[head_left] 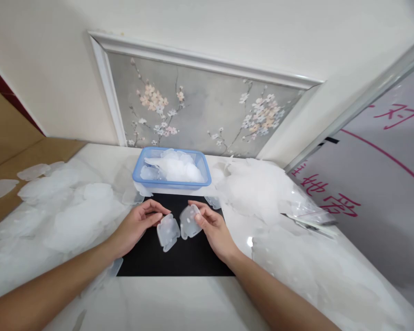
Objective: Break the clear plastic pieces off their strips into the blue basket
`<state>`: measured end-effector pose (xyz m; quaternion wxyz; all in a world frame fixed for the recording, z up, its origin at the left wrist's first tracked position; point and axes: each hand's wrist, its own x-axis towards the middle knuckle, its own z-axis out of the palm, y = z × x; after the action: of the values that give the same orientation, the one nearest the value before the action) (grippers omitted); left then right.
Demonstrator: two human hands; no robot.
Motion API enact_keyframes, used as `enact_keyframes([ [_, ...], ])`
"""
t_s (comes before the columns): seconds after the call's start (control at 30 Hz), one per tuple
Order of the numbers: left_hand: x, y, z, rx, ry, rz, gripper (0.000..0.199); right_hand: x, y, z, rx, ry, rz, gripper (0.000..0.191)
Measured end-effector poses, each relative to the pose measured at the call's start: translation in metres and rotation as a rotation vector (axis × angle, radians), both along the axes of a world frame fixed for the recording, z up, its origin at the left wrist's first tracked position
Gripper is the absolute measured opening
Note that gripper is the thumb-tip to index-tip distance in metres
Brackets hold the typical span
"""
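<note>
Above a black mat, my left hand pinches a thin translucent plastic piece by its upper left edge. The piece has a notched, rounded outline. Close beside it, a second translucent plastic piece with small holes is gripped between the thumb and fingers of my right hand. A narrow gap separates the two pieces. Behind the mat stands a blue plastic basket, holding a heap of similar whitish pieces.
Loose translucent pieces lie in a wide heap on the left. More are piled at right, near a clear plastic bag, and at front right. A floral wall panel rises behind; a whiteboard with red writing stands right.
</note>
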<state>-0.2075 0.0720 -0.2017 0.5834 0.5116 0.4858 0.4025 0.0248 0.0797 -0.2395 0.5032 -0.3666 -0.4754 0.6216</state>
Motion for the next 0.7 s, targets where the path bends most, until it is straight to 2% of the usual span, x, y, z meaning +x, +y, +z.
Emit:
enact_keyframes([
  [0.13,-0.001,0.0,0.0,-0.06,0.066,-0.094,0.029,-0.003,0.001,0.002,-0.177,0.118,0.083,0.036],
  [0.27,-0.003,-0.003,0.001,0.11,0.117,-0.209,0.025,-0.003,0.004,0.004,-0.267,0.246,0.055,0.044],
  [0.43,-0.006,-0.005,0.0,0.271,0.238,-0.352,0.034,-0.002,0.006,0.003,-0.304,0.306,0.046,0.052],
  [0.6,-0.003,-0.006,-0.007,0.344,0.335,-0.355,0.021,-0.002,0.007,0.0,-0.294,0.32,0.026,0.051],
  [0.7,-0.004,-0.007,-0.01,0.448,0.381,-0.408,0.025,-0.002,0.007,-0.001,-0.284,0.318,0.025,0.05],
])
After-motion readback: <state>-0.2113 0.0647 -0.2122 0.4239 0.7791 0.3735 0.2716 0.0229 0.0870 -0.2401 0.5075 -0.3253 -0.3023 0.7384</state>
